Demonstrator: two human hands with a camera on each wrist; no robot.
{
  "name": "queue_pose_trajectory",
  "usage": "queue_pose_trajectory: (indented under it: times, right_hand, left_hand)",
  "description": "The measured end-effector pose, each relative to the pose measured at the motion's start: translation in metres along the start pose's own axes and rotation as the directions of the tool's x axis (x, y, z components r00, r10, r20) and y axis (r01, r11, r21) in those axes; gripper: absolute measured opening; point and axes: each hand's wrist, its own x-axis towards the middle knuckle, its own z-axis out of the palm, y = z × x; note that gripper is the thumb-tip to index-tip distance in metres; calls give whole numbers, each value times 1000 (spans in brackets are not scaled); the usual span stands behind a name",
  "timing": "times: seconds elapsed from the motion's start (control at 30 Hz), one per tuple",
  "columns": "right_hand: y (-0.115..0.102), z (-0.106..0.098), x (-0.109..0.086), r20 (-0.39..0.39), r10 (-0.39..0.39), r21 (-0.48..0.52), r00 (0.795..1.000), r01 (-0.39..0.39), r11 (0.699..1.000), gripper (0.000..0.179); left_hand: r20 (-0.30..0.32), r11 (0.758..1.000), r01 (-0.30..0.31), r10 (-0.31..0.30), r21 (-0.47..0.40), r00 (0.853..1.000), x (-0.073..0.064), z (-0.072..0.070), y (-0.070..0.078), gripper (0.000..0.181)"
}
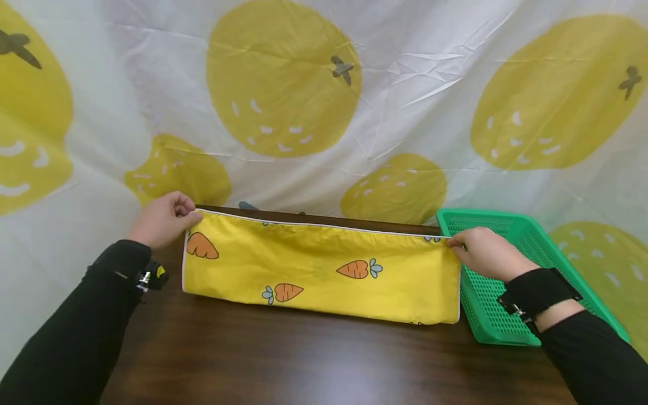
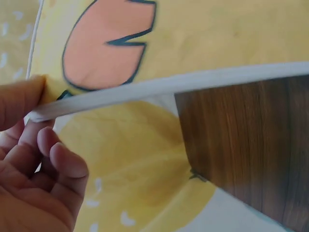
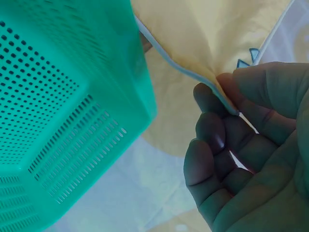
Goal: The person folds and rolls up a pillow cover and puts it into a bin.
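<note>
A yellow cloth (image 1: 314,270) printed with orange carrots and edged in white piping is stretched lengthwise in the head view, as a long flat strip. At its upper left corner my left hand (image 1: 164,220) pinches the white edge (image 2: 120,92) between thumb and forefinger. My right hand (image 1: 488,253) pinches the opposite upper corner, and in the right wrist view the cloth (image 3: 207,34) gathers in small folds toward those fingertips. The other fingers of each hand curl loosely below the edge.
A green perforated plastic basket (image 1: 531,242) stands at the right, beneath and behind my right forearm. The dark wooden table (image 1: 314,365) extends in front of the cloth. A white sheet with yellow lemon prints (image 1: 405,107) hangs along the back.
</note>
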Motion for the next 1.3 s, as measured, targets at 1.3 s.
queue_pose_trajectory:
  times: [1.3]
  right_hand:
    - [-53,143,-69,213,169,47,962,-183,982,66]
  left_hand:
    - [251,963,266,-249,-35,935,-98,79,-57,49]
